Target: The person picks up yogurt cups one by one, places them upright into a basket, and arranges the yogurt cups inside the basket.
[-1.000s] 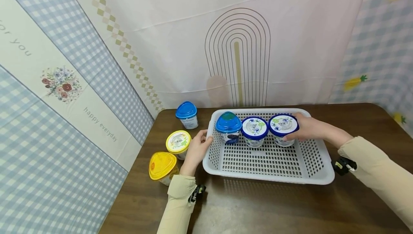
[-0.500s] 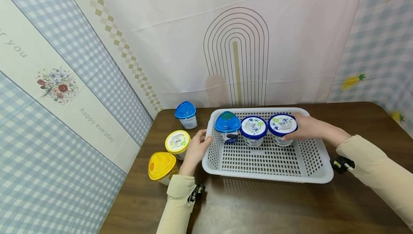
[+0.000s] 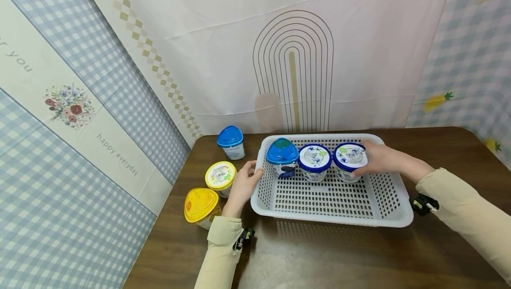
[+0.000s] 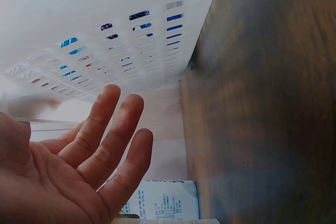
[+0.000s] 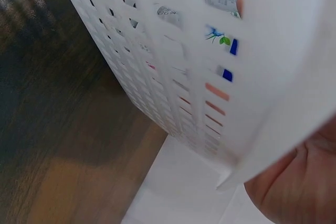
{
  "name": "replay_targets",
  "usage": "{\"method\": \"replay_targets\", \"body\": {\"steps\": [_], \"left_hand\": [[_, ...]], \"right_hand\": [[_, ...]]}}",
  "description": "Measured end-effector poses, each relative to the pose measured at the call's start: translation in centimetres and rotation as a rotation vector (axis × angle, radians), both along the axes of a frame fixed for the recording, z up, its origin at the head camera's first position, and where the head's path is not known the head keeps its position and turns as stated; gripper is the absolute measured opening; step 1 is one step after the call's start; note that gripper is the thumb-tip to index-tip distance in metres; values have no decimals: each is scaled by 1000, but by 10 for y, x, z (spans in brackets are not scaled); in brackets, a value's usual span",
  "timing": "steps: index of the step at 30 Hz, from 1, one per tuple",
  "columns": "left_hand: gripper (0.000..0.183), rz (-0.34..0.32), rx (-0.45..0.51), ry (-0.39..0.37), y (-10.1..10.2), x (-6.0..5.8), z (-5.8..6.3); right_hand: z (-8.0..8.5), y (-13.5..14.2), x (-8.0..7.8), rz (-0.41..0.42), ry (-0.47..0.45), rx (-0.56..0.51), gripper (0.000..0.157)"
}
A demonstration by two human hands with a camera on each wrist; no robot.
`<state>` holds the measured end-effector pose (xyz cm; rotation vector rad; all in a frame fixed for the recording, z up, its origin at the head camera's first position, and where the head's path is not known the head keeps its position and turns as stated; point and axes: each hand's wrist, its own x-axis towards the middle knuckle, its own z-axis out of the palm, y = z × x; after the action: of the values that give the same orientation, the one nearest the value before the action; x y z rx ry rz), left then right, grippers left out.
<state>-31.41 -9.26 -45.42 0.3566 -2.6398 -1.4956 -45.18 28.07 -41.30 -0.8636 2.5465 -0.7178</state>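
My right hand (image 3: 381, 158) grips a round tub (image 3: 350, 156) with a dark-blue-rimmed white lid. This tub is inside the white plastic basket (image 3: 315, 222), at its back right. To its left a matching round tub (image 3: 315, 158) stands upright, and beyond that a tub with a bright blue domed lid (image 3: 282, 151). My left hand (image 3: 241, 187) holds the basket's left rim, thumb over the edge. In the left wrist view, its fingers (image 4: 118, 135) lie loosely bent by the outer wall. The right wrist view shows part of the palm behind the rim; the fingertips are mostly hidden.
Left of the basket, three more tubs stand on the brown table (image 3: 303, 258): a blue-lidded one (image 3: 231, 142) at the back, a round yellow-rimmed one (image 3: 221, 176), and a yellow domed-lid one (image 3: 201, 205) in front. A patterned cloth (image 3: 223, 58) hangs behind the table.
The tub in my right hand has shifted slightly downward and toward the basket's front. My left hand, the basket and the other tubs keep their places.
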Motion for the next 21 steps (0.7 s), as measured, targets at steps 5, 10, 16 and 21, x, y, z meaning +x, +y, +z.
{"method": "replay_targets", "body": {"steps": [5,10,16,21], "left_hand": [[48,3,-8,-4,0,0,0],[48,-1,-9,2,0,1,0],[49,-1,-14,-4,1,2,0],[48,5,-11,-5,1,2,2]], "right_hand": [[0,-1,2,13,60,5,113],[2,0,3,10,64,19,114],[11,5,6,-13,64,56,117],[19,6,7,-24,84,81,119]]}}
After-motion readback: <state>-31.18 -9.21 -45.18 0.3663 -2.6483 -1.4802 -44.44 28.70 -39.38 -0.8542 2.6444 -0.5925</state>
